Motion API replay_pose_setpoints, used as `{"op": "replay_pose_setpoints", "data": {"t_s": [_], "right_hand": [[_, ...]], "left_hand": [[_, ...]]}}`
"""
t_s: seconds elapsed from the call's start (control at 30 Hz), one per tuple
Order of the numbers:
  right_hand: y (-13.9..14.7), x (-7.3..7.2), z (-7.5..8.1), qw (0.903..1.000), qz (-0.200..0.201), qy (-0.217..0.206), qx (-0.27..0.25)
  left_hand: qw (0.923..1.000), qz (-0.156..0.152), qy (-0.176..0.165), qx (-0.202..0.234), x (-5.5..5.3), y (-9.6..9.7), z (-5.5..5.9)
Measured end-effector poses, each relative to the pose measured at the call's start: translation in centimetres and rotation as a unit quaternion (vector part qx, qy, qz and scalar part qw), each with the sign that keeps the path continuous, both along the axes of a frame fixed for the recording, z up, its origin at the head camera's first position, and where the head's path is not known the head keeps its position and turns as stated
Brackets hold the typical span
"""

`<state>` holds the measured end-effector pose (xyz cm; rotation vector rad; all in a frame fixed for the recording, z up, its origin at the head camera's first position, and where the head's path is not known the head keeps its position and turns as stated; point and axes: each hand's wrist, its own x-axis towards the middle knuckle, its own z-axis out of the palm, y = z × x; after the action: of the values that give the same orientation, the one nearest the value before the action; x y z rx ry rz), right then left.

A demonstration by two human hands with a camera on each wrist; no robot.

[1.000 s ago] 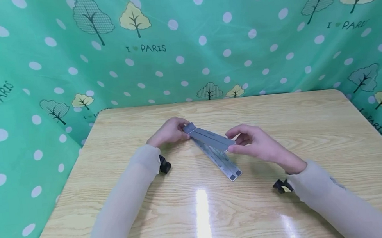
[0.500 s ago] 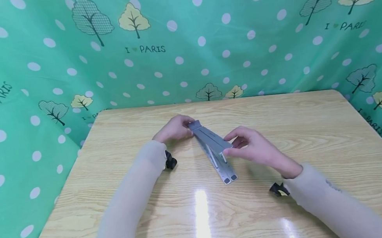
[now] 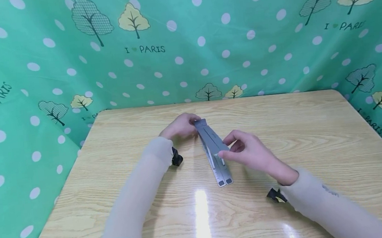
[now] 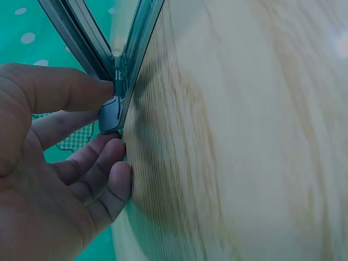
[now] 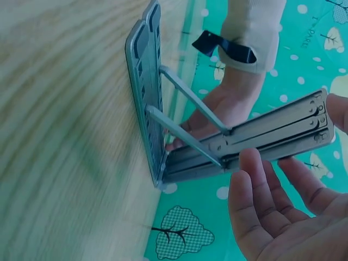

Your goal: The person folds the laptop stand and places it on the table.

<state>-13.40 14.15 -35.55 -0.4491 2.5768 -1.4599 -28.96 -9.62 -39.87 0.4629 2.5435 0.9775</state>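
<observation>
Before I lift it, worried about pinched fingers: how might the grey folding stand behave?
The grey folding stand looks stiff, given its straight, metallic-looking build. It may swing at the hinged end that the left hand pinches, and its struts could pivot too.

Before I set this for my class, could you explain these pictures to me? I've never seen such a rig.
This is a person working bare-handed, not a machine. The head camera looks forward and down; one on each wrist shows that hand's work. On the pale wood-grain table stands a grey, metal-looking folding stand, its lower bars lying flat, its upper part tilted up, with two thin struts between. The left hand pinches the hinged end; the right hand pinches the raised end. Behind hangs green, white-dotted cloth.
</observation>
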Motion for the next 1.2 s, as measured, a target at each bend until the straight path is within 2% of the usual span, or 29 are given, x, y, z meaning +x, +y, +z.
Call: {"op": "replay_pose_setpoints", "data": {"t_s": [0.4,0.63,1.2], "right_hand": [[-0.6,0.3,-0.4,0.9998,-0.007,-0.009,-0.019],[-0.7,0.5,-0.3,0.9997,-0.019,-0.004,-0.011],[-0.8,0.7,-0.2,0.9997,-0.025,-0.005,-0.005]], "left_hand": [[0.9999,-0.011,0.005,-0.005,-0.4,1.1,-0.1],[0.9998,-0.008,-0.014,0.007,-0.5,1.7,-0.1],[0.9996,-0.020,-0.010,0.018,-0.5,2.2,0.1]]}}
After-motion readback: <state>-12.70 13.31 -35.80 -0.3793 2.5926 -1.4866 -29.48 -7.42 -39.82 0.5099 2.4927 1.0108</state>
